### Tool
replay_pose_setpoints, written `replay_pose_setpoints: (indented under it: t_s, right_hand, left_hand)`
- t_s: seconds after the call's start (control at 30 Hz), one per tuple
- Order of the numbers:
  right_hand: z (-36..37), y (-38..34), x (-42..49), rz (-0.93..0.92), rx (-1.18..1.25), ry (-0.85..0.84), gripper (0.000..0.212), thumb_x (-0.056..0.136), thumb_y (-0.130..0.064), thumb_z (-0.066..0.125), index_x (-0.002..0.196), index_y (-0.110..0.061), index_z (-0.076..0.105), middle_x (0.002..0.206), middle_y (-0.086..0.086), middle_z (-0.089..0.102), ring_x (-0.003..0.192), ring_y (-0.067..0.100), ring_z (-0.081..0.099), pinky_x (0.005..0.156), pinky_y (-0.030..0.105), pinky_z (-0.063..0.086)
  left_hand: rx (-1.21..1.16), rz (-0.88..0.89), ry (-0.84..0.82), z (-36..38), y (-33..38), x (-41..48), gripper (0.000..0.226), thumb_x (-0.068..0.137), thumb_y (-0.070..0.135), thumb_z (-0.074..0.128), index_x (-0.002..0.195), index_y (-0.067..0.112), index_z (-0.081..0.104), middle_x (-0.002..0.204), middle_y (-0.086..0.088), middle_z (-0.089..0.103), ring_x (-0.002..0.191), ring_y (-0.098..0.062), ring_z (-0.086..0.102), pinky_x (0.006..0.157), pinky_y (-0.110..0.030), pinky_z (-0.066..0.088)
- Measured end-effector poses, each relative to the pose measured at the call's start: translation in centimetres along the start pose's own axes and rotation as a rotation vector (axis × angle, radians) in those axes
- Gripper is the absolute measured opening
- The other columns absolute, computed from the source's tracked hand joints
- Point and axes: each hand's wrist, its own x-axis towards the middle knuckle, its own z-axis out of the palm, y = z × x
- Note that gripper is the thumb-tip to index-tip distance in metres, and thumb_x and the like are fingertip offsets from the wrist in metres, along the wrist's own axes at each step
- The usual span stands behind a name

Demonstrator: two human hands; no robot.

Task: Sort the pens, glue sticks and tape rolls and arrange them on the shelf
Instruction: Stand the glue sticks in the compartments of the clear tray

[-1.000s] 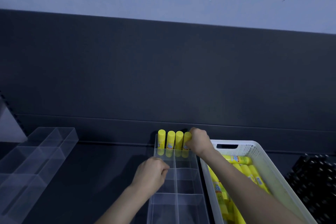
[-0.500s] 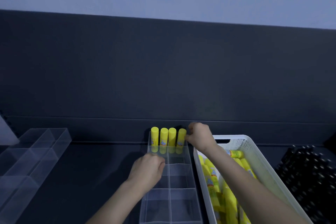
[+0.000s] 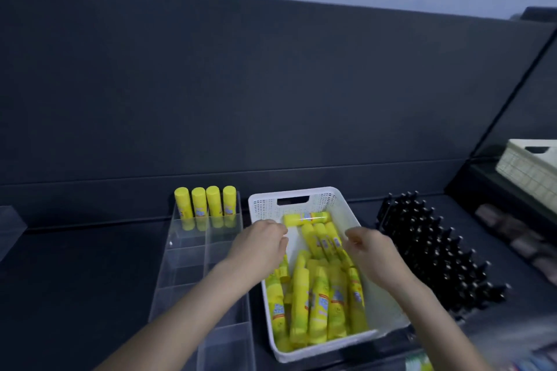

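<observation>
Dark shelf now: your left hand (image 3: 262, 245) and right hand (image 3: 369, 251) have left the clear organizer (image 3: 199, 268), four glue sticks (image 3: 206, 203) standing at its far end, and hover loosely curled, empty, over the white basket (image 3: 301, 200) for more.

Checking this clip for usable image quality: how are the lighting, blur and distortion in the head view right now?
Head view: dim, bluish light; the four upright glue sticks at the far end of the clear organizer read fairly sharp; the sticks at the near end of the white basket and the lower right corner smear with motion blur; both hands are soft; the wide lens tilts and bends the dark back panel.
</observation>
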Motion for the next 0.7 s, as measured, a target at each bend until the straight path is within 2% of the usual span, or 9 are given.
replay_pose_setpoints:
  t_s: [0.1,0.17,0.23,0.3,0.37,0.5,0.57,0.63,0.7]
  right_hand:
    - [0.2,0.4,-1.0,0.002,-0.032,-0.065,0.019,0.09,-0.021,0.051,0.08,-0.005,0.054,0.076,0.009,0.053,0.078,0.028,0.05,0.067,0.031,0.034]
    - [0.6,0.1,-1.7,0.021,-0.107,-0.143,0.025,0.089,-0.032,0.052,0.088,-0.008,0.059,0.09,0.011,0.063,0.09,0.027,0.058,0.071,0.03,0.04]
    - [1.5,-0.5,-2.5,0.026,-0.17,-0.266,0.031,0.087,-0.044,0.053,0.086,-0.013,0.058,0.101,0.01,0.064,0.098,0.027,0.06,0.068,0.029,0.039]
    - [2.2,-0.8,-2.8,0.03,-0.204,-0.378,0.034,0.083,-0.05,0.057,0.086,-0.016,0.053,0.103,0.009,0.062,0.097,0.026,0.059,0.064,0.027,0.036]
    - [2.5,-0.9,-2.3,0.034,-0.201,-0.42,0.037,0.081,-0.051,0.06,0.075,-0.018,0.045,0.091,0.005,0.056,0.086,0.024,0.055,0.054,0.027,0.034]
    - [2.1,-0.5,-1.2,0.042,-0.107,-0.342,0.036,0.078,-0.04,0.067,0.068,-0.021,0.039,0.076,-0.002,0.05,0.081,0.019,0.05,0.052,0.026,0.034]
    - [2.2,-0.2,-1.3,0.025,-0.086,-0.281,0.028,0.078,-0.035,0.068,0.081,-0.016,0.047,0.09,0.003,0.058,0.086,0.022,0.053,0.057,0.028,0.034]
    - [2.5,0.3,-1.7,0.017,-0.098,-0.287,0.037,0.078,-0.033,0.067,0.104,-0.012,0.052,0.11,0.008,0.059,0.099,0.025,0.057,0.067,0.025,0.037]
    - [2.7,0.9,-2.0,-0.001,-0.126,-0.317,0.033,0.08,-0.033,0.065,0.102,-0.015,0.049,0.113,0.009,0.058,0.1,0.025,0.056,0.069,0.025,0.037]
  left_hand:
    - [0.294,-0.047,-0.084,0.5,1.5,-0.2,0.032,0.097,0.028,0.038,0.112,0.007,0.057,0.119,-0.011,0.055,0.115,-0.029,0.048,0.087,-0.036,0.04]
    - [0.473,-0.069,-0.11,1.0,2.0,-0.2,0.039,0.096,0.035,0.037,0.121,0.01,0.054,0.124,-0.01,0.053,0.119,-0.028,0.041,0.098,-0.036,0.032]
    - [0.547,-0.097,-0.162,1.6,2.3,-0.3,0.047,0.096,0.045,0.033,0.125,0.014,0.053,0.126,-0.009,0.051,0.121,-0.028,0.037,0.103,-0.037,0.025]
    - [0.541,-0.102,-0.195,2.1,2.6,-0.4,0.052,0.096,0.051,0.028,0.126,0.016,0.053,0.129,-0.01,0.05,0.123,-0.027,0.036,0.108,-0.039,0.019]
    - [0.488,-0.101,-0.194,2.5,3.1,-0.6,0.055,0.094,0.055,0.03,0.127,0.018,0.053,0.133,-0.011,0.045,0.126,-0.028,0.034,0.112,-0.04,0.014]
    - [0.384,-0.093,-0.177,2.6,4.3,-1.2,0.06,0.088,0.06,0.04,0.121,0.013,0.056,0.128,-0.01,0.044,0.124,-0.028,0.033,0.108,-0.038,0.02]
    - [0.368,-0.101,-0.273,2.8,4.9,-1.5,0.065,0.081,0.067,0.045,0.113,0.012,0.059,0.121,-0.008,0.054,0.121,-0.027,0.038,0.105,-0.038,0.023]
    - [0.369,-0.105,-0.335,3.0,5.2,-1.4,0.068,0.075,0.07,0.053,0.109,0.012,0.058,0.119,-0.007,0.057,0.121,-0.026,0.038,0.104,-0.038,0.024]
    - [0.361,-0.109,-0.371,3.0,5.4,-1.1,0.066,0.075,0.065,0.058,0.112,0.01,0.055,0.122,-0.008,0.057,0.124,-0.027,0.037,0.104,-0.039,0.024]
